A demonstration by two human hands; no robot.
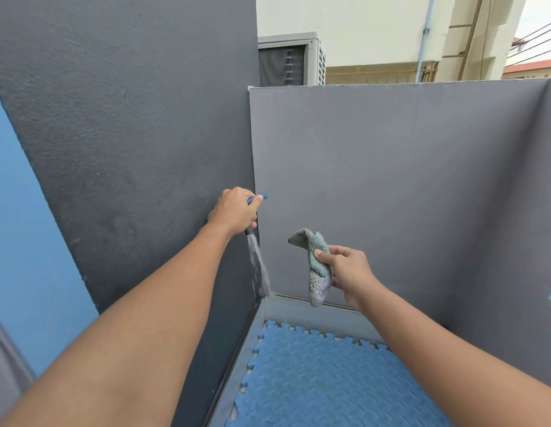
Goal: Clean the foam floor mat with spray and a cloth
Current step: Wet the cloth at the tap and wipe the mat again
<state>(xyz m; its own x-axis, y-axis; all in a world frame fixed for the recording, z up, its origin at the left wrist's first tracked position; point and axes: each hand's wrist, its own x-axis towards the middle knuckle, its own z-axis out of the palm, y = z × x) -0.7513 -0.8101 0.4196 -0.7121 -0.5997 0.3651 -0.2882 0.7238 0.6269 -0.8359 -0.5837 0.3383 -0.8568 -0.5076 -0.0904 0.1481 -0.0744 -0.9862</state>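
Grey walls (391,180) box the corner; open air above blue mat (323,380)

Left hand (235,212) apparently on tap (257,198); right hand (349,272) pinches cloth (317,266).

Blue diamond-embossed mat (323,380), grey-green cloth (317,269), grey walls (391,180).

Tap (252,211) sitting on the left wall (129,149) right by the corner, left hand (235,212) wrapping over it. Water (259,263) running down from the tap into the corner. Cloth (317,269) hanging right of the tap, pinched in the right hand (349,272), apart from the water. Mat (323,380) lying on the floor below the tap, against the back wall (406,180). AC unit (291,58) standing behind that wall, above the tap.
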